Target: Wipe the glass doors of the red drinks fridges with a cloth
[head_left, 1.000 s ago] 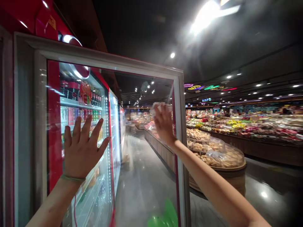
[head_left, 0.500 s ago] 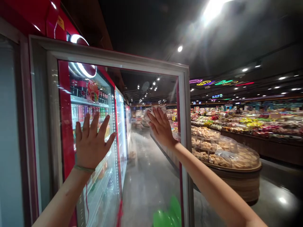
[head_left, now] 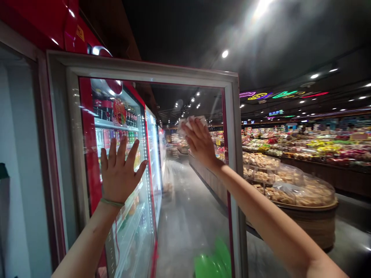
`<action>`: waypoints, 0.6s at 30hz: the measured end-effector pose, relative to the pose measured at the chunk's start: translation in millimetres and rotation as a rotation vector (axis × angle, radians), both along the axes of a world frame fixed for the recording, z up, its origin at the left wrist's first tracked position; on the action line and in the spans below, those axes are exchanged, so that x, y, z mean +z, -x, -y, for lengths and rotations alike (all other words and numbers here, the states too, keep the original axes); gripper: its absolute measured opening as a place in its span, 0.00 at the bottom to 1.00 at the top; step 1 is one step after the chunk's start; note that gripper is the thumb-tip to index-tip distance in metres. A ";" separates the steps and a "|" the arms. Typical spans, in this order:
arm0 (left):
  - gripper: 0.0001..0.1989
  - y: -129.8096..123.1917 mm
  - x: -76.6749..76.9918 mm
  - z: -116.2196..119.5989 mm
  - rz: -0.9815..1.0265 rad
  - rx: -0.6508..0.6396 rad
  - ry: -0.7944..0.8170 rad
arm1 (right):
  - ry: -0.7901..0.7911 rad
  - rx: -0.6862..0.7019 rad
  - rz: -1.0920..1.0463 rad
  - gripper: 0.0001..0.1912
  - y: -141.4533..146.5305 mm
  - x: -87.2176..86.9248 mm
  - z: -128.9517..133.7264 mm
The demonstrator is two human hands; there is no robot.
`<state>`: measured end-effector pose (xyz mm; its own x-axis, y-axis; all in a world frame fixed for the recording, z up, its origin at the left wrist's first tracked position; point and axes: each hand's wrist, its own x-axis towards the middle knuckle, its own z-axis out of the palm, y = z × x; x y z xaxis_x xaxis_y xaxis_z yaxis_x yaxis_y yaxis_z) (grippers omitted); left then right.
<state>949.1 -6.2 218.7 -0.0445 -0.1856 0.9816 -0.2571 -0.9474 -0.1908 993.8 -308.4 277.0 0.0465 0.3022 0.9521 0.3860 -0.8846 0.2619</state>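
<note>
A glass door (head_left: 179, 200) in a grey frame stands open in front of me, hinged at the left to a red drinks fridge. My left hand (head_left: 120, 170) lies flat against the pane with fingers spread, holding nothing. Farther right, my right hand (head_left: 201, 141) presses a crumpled white cloth or tissue (head_left: 183, 125) to the glass with its fingers over it. Part of the cloth is hidden under the palm. A thin band (head_left: 111, 202) circles my left wrist. Faint streaks show on the glass around the middle.
Through the pane, lit shelves of bottles and cans (head_left: 116, 119) line the left. A rounded display stand (head_left: 292, 216) with clear-covered snack bins is beyond the door's right edge. A green object (head_left: 213, 262) shows low through the glass. Produce-like goods (head_left: 319, 150) fill the far right.
My right hand and the cloth have slid slightly upward on the glass. My left hand stays on the same part of the pane. The whole view has shifted a little.
</note>
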 end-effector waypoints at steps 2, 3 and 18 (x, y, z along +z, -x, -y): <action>0.37 0.0 0.1 0.3 0.003 -0.002 0.003 | -0.167 -0.004 0.026 0.28 -4.2 33.2 8.5; 0.37 0.2 0.2 0.6 0.002 0.000 0.005 | -0.257 -0.003 0.038 0.28 -6.3 46.1 11.0; 0.37 1.3 0.7 1.2 0.014 0.035 -0.001 | 0.065 -0.009 -0.006 0.29 2.4 60.8 -7.3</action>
<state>947.8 -7.4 219.4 -0.0520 -0.1879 0.9808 -0.2211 -0.9556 -0.1948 991.4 -301.0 337.7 0.0549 0.3627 0.9303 0.3799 -0.8692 0.3165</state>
